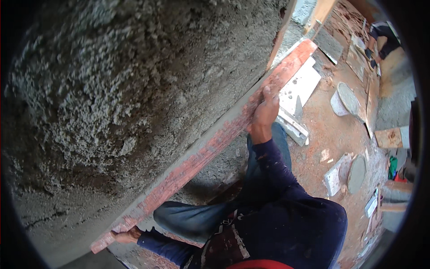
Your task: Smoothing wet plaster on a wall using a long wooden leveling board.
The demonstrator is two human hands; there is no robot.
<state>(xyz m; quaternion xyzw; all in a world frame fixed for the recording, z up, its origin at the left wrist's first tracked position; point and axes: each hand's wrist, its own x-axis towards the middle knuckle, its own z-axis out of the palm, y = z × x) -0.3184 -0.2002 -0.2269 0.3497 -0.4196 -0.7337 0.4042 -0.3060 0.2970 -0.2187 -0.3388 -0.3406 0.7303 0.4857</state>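
Note:
A long, straight reddish board [188, 167], smeared with grey mortar along one edge, runs slantwise from lower left to upper right. It lies along a wall of rough wet mortar [112, 98]; I cannot tell how firmly it touches. My left hand [127, 236] grips the board near its lower left end. Farther up, toward its other end, my right hand [266, 115] is closed round the outer edge, with the thumb on the board's face. The fingers on the wall side are partly hidden.
Right of me, a white board [302, 85] bears mortar bits and a trowel [298, 109]. Two buckets of grey mortar [348, 99] [357, 174] stand on the reddish floor [313, 154]. A wooden post [320, 18] rises by the wall's far end. Another person [384, 38] is at the far right.

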